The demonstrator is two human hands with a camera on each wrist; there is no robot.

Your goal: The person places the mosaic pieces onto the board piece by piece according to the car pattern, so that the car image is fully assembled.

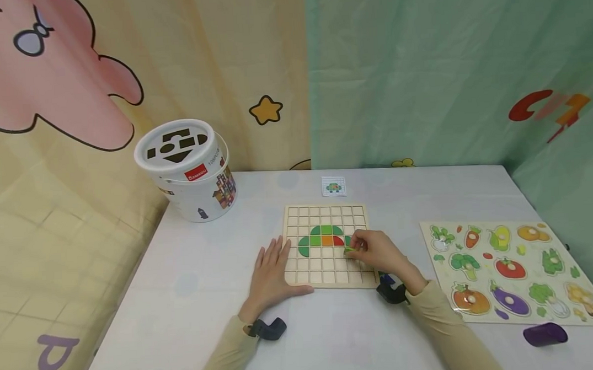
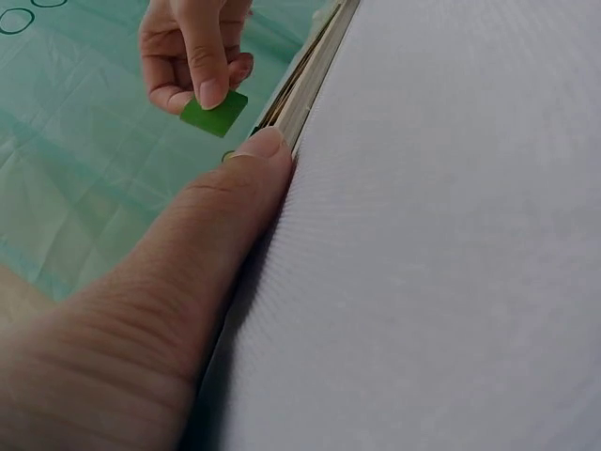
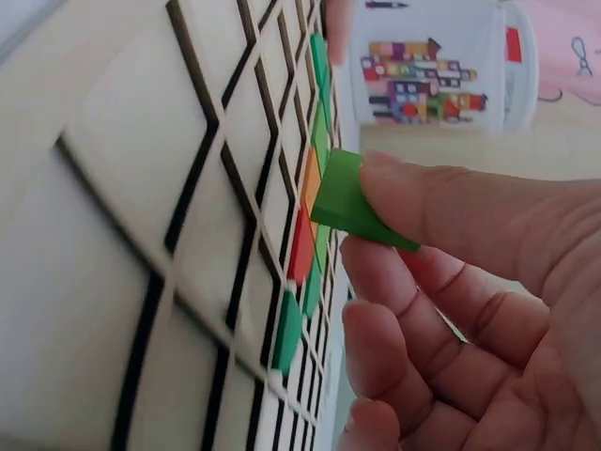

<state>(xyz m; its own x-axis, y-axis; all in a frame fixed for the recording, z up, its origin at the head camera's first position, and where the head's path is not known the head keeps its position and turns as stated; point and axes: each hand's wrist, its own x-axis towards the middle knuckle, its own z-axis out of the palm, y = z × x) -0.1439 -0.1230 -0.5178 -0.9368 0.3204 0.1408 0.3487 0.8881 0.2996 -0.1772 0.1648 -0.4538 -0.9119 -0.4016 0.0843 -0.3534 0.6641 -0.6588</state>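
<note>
Flat left hand (image 1: 273, 274) steadying wooden grid board (image 1: 325, 272), right fingers (image 3: 423, 211) pinching green square tile (image 3: 347, 202)

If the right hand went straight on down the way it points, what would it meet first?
Probably the grid board: the right hand pinches a green tile just above its empty squares beside the coloured tiles, though depth is unclear.

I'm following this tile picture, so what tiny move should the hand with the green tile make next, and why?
Probably lower the green tile into an empty cell beside the coloured tiles. The right hand pinches it just above the grid board, apparently not yet seated, while the left hand steadies the board's edge.
</note>
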